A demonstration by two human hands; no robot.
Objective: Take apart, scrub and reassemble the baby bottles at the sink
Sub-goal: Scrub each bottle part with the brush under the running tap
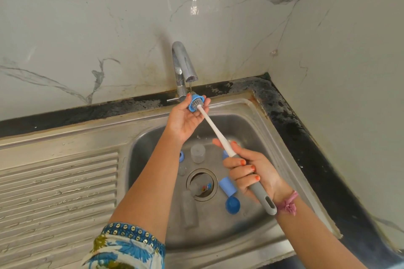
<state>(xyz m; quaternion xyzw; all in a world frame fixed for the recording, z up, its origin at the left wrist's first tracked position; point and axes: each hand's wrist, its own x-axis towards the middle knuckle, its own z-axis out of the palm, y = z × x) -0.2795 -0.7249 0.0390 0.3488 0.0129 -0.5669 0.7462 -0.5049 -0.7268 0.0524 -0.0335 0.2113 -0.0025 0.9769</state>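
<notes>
My left hand [184,117] holds a blue bottle ring [192,107] up under the tap [182,67], where a thin stream of water runs onto it. My right hand [253,172] grips the grey handle of a bottle brush [215,130], whose bristle head sits inside the ring. Down in the sink basin [273,137] lie loose bottle parts: a clear bottle [189,208] on its side, a clear cap [198,153], a blue cap [232,204], a blue cylinder [227,185] and a blue ring [181,156].
A ribbed steel draining board [59,192] lies left of the basin. The round drain [202,184] sits mid-basin with small coloured bits in it. A black counter edge [306,137] and marble walls close in behind and on the right.
</notes>
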